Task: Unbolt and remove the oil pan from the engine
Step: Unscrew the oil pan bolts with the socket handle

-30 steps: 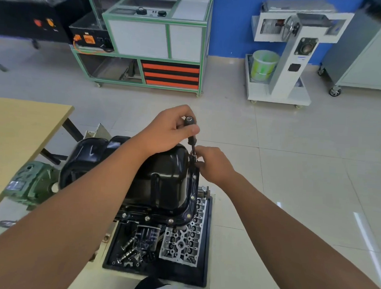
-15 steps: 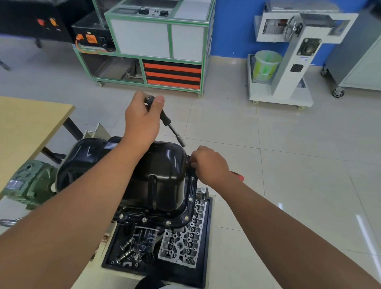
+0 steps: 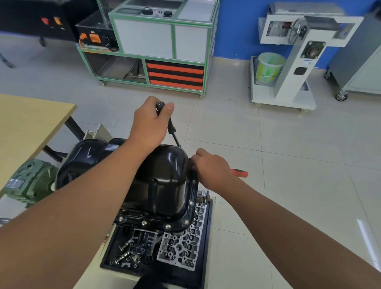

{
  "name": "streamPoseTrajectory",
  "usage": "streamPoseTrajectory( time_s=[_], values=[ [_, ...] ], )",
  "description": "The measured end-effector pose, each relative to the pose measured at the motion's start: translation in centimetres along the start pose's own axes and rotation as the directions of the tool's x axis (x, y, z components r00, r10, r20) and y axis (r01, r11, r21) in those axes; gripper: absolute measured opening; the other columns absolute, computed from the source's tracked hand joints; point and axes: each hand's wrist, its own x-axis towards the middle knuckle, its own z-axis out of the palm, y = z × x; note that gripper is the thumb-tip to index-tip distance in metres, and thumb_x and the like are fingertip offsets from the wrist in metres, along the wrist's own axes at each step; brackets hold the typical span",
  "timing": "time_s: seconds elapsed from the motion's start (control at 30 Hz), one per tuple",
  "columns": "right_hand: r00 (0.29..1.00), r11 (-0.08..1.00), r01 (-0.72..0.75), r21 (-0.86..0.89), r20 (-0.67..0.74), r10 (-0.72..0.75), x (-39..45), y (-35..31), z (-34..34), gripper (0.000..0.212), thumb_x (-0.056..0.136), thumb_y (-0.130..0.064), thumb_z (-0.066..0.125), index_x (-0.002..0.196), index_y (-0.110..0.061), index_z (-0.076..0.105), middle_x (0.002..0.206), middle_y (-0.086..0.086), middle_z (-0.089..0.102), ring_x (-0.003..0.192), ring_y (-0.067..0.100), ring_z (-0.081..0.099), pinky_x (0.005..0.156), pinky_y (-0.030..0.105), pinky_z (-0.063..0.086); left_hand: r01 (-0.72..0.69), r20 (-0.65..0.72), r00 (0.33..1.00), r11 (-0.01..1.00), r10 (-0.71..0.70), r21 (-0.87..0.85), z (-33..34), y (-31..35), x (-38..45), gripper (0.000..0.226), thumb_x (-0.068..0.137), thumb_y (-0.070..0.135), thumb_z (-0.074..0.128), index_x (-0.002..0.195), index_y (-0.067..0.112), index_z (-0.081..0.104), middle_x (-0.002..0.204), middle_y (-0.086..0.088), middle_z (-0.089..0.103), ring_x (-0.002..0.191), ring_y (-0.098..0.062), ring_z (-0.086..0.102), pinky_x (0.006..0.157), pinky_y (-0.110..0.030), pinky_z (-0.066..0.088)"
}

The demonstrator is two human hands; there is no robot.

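We see the left hand [image 3: 150, 125] clenched round a nut driver [image 3: 169, 123] at 12 o'clock, right hand [image 3: 212, 169] fingers curled on the oil pan [image 3: 161, 180] flange at 3 o'clock, bare floor [image 3: 293, 170] beyond

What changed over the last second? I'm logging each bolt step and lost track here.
The left hand, gripping the driver, lifted its tip off the bolt at the oil pan rim, up and to the left. The right hand stayed at that rim corner, fingers curled there. The pan, parts tray and cylinder head stayed put.
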Motion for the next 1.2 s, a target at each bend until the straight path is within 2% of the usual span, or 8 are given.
streamPoseTrajectory(
  time_s=[0.17, 0.3, 0.43, 0.67, 0.83, 0.97, 1.07, 1.2],
  values=[
    [0.998, 0.996, 0.061, 0.067, -0.028, -0.060, 0.0, 1.4, -0.6, 0.026, 0.093, -0.003, 0.053, 0.109, -0.016, 0.069, 0.106, 0.001, 0.056, 0.082, 0.031, 0.062, 0.059, 0.036, 0.046, 0.001, 0.013, 1.000, 1.000, -0.001, -0.018, 0.0, -0.1, 0.1, 0.028, 0.104, 0.039, 0.057, 0.080, 0.029, 0.047, 0.063, 0.013, 0.059, 0.059, 0.005, 0.054, 0.056, -0.020, 0.033],
    [1.000, 0.989, 0.016, 0.145, 0.011, -0.018, 0.1, 0.9, -0.9, 0.022, 0.102, -0.034, 0.059, 0.104, -0.015, 0.070, 0.100, 0.000, 0.055, 0.086, 0.029, 0.061, 0.070, 0.043, 0.055, -0.002, 0.044, 0.999, 0.999, 0.003, -0.035, 0.0, 0.0, 0.1, 0.027, 0.104, 0.038, 0.057, 0.082, 0.026, 0.048, 0.060, 0.015, 0.062, 0.057, 0.007, 0.055, 0.058, -0.029, 0.035],
    [0.998, 0.993, -0.066, 0.103, -0.009, 0.067, 0.2, 0.8, -0.8, 0.029, 0.100, -0.042, 0.063, 0.103, -0.013, 0.069, 0.101, 0.002, 0.055, 0.083, 0.030, 0.061, 0.071, 0.043, 0.055, -0.004, 0.074, 0.997, 0.998, 0.008, -0.058, 0.0, 0.1, -0.1, 0.027, 0.105, 0.035, 0.056, 0.083, 0.024, 0.048, 0.057, 0.031, 0.060, 0.053, 0.009, 0.056, 0.057, -0.031, 0.034],
    [0.997, 0.995, 0.075, 0.072, 0.029, -0.077, 0.3, 0.6, -1.0, 0.020, 0.096, -0.012, 0.060, 0.111, -0.019, 0.070, 0.104, 0.000, 0.052, 0.081, 0.030, 0.061, 0.066, 0.042, 0.055, 0.012, 0.122, 0.993, 0.998, -0.004, -0.061, 0.0, 0.1, 0.0, 0.025, 0.105, 0.038, 0.054, 0.085, 0.026, 0.050, 0.060, 0.015, 0.065, 0.049, 0.005, 0.048, 0.057, -0.028, 0.034],
    [1.000, 0.995, -0.015, 0.096, -0.013, 0.017, 0.3, 0.5, -0.8, 0.026, 0.103, -0.035, 0.056, 0.106, -0.015, 0.071, 0.096, 0.000, 0.048, 0.082, 0.030, 0.061, 0.069, 0.042, 0.055, 0.020, 0.124, 0.992, 0.998, -0.013, -0.052, 0.1, -0.3, 0.2, 0.026, 0.104, 0.041, 0.057, 0.084, 0.026, 0.052, 0.068, 0.010, 0.054, 0.050, -0.001, 0.045, 0.056, -0.026, 0.035],
    [0.999, 0.999, 0.048, 0.011, 0.016, -0.048, 0.4, 0.2, -0.6, 0.010, 0.097, -0.020, 0.062, 0.104, -0.017, 0.068, 0.092, -0.005, 0.043, 0.074, 0.027, 0.061, 0.063, 0.040, 0.056, 0.016, 0.127, 0.992, 0.999, -0.010, -0.042, 0.1, -0.4, 0.3, 0.026, 0.103, 0.042, 0.056, 0.084, 0.026, 0.052, 0.070, 0.010, 0.054, 0.051, 0.001, 0.046, 0.054, -0.022, 0.035],
    [0.990, 0.991, 0.130, 0.040, 0.040, -0.132, 0.4, 0.7, -0.7, 0.020, 0.093, -0.012, 0.061, 0.109, -0.020, 0.070, 0.097, -0.004, 0.051, 0.077, 0.025, 0.060, 0.058, 0.034, 0.049, 0.022, 0.128, 0.992, 0.999, -0.016, -0.048, 0.1, -0.4, 0.3, 0.026, 0.103, 0.043, 0.057, 0.085, 0.025, 0.053, 0.070, 0.011, 0.055, 0.055, -0.003, 0.045, 0.056, -0.026, 0.036],
    [1.000, 0.993, 0.027, 0.113, 0.011, -0.029, 0.2, 0.8, -0.9, 0.023, 0.102, -0.032, 0.056, 0.113, -0.016, 0.069, 0.102, 0.001, 0.054, 0.084, 0.028, 0.061, 0.069, 0.042, 0.054, 0.018, 0.141, 0.990, 0.999, -0.012, -0.041, 0.1, -0.4, 0.3, 0.024, 0.103, 0.043, 0.057, 0.089, 0.024, 0.056, 0.075, 0.007, 0.055, 0.060, -0.007, 0.047, 0.058, -0.030, 0.038]
  ],
)
